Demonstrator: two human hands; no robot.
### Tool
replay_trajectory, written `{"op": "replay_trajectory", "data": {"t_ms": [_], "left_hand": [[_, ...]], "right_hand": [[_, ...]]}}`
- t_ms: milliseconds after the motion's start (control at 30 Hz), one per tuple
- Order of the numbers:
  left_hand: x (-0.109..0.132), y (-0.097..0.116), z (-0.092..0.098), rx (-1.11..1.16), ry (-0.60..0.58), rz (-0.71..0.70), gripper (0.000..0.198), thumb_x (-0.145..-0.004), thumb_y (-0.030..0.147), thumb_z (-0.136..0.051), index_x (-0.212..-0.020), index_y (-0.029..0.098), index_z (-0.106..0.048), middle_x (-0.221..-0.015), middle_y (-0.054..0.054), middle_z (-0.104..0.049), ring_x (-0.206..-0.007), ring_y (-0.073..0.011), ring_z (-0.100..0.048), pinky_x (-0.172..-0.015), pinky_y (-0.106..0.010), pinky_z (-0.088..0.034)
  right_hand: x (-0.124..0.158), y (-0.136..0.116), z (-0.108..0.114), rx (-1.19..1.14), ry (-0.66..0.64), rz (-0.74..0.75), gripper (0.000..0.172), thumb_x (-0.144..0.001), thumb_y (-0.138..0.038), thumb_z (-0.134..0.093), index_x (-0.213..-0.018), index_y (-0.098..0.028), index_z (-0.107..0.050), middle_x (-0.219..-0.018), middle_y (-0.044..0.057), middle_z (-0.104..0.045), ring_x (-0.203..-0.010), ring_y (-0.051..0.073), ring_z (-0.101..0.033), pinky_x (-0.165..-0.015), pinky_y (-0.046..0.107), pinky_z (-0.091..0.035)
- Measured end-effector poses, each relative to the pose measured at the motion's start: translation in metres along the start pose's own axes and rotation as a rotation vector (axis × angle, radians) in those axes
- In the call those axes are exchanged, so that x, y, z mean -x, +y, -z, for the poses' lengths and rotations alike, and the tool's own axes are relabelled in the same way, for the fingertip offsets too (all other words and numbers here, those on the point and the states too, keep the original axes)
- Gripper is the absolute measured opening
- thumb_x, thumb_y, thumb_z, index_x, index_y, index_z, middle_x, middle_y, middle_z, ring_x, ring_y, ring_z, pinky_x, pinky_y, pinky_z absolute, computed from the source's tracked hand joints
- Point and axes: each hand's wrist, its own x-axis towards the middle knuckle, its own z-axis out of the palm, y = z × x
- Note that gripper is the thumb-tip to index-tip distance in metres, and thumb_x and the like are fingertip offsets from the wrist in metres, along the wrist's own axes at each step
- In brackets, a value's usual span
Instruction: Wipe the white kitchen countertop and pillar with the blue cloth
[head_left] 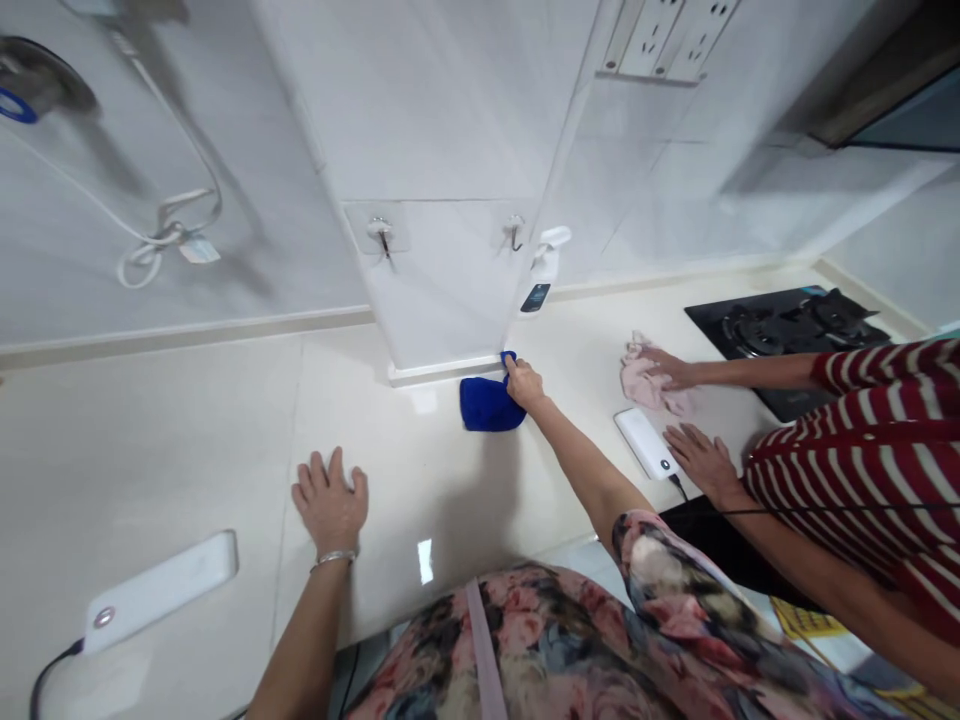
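Countertop (187,430); curled right hand (524,383) on cloth (486,404)

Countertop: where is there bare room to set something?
Free: between the left hand and blue cloth, and between the far-left white device and back wall. Crowded: the right, with the co-worker's hands, pink cloth, another white device and stove.

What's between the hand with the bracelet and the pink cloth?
In the head view, a blue cloth and the wearer's right hand holding it, on the countertop.
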Motion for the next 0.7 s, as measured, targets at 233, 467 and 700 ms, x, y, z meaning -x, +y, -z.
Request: {"op": "replay_trajectory", "data": {"t_ms": [233,467,700], "left_hand": [[0.0,-0.004,-0.004,0.0,0.002,-0.012,0.059,-0.102,0.042,-0.044,-0.154,0.014,-0.052,-0.166,-0.024,-0.037,-0.16,-0.0394,-0.022,-0.126,-0.063,-0.019],[0.001,-0.006,-0.005,0.0,0.02,-0.016,0.058,-0.103,0.044,-0.044,-0.152,0.016,-0.054,-0.166,-0.022,-0.039,-0.16,-0.0375,-0.023,-0.126,-0.062,-0.02],[0.001,-0.009,-0.006,-0.008,-0.001,-0.013,0.058,-0.103,0.044,-0.043,-0.153,0.015,-0.054,-0.166,-0.023,-0.039,-0.16,-0.0384,-0.022,-0.126,-0.062,-0.02]], "right_hand": [[0.006,-0.061,-0.001,0.012,0.025,0.049,0.047,-0.1,-0.013,-0.041,-0.147,-0.018,-0.044,-0.131,0.019,-0.061,-0.123,0.025,-0.06,-0.095,0.032,-0.055],[0.013,-0.098,-0.016,-0.003,0.058,0.035,0.053,-0.101,-0.012,-0.036,-0.154,-0.011,-0.033,-0.129,0.022,-0.061,-0.122,0.025,-0.06,-0.093,0.031,-0.057],[0.014,-0.043,-0.013,0.027,0.1,-0.124,0.048,-0.099,-0.008,-0.028,-0.145,-0.008,-0.04,-0.118,0.023,-0.065,-0.113,0.026,-0.068,-0.089,0.034,-0.058]]}}
